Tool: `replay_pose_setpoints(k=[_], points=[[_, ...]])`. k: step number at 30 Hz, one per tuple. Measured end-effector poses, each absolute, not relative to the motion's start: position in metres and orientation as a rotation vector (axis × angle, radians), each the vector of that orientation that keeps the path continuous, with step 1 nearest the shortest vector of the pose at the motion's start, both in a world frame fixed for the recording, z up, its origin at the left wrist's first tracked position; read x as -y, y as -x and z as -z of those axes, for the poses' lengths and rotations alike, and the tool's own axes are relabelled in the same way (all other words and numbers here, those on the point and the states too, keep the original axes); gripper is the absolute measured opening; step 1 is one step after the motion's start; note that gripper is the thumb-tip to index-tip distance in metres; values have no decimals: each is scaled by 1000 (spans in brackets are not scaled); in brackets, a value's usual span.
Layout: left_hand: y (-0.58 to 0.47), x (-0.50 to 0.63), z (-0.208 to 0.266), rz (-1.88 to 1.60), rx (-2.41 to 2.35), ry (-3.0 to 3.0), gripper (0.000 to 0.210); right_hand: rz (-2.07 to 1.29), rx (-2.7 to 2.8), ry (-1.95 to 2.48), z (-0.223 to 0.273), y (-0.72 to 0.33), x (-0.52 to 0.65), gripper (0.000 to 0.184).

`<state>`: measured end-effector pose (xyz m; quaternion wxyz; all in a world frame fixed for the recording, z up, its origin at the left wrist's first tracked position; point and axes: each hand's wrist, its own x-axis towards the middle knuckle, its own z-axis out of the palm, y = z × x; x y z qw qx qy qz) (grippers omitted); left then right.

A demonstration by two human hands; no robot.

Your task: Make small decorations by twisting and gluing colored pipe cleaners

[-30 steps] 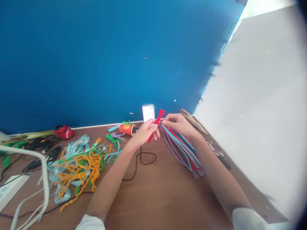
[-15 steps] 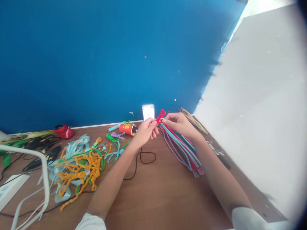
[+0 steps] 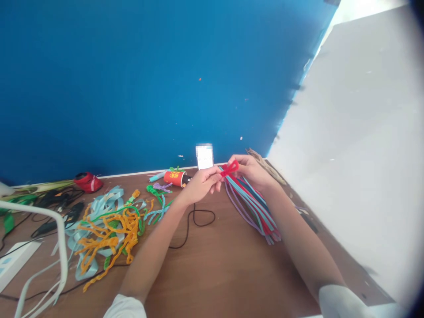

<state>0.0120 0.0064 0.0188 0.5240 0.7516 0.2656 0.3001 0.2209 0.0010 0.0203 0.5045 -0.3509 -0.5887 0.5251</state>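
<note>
A red pipe cleaner, bent into a loop, is held up between both hands at the far side of the table. My left hand pinches its left end between thumb and fingers. On the other side, my right hand has its fingers closed at the loop's right end; the fingertips are partly hidden behind it. Below and behind the right hand lies a bundle of pipe cleaners in red, light blue, purple and dark tones, partly covered by the right forearm.
On the left spreads a tangle of orange pipe cleaners with pale blue ribbon. A red paper cup lies on its side. A lit phone screen stands against the blue wall. A black cable curls across the table.
The red loop has tipped from pointing upward to pointing right. My right hand has shifted slightly and now meets the loop's end; my left hand keeps its pinch.
</note>
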Motion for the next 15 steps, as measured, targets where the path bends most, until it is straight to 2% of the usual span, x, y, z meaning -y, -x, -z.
replay_pose_setpoints(k=[4,11,15], points=[[-10,0,-25,-466,-589,-2104,32,-1324,1360,830,-20,-228,-4,35],[-18,-6,-13,-714,-808,-1996,24,-1272,1365,912,-20,-234,-6,31],[-19,-14,-6,-819,-821,-1826,20,-1295,1390,991,-17,-230,-10,45]])
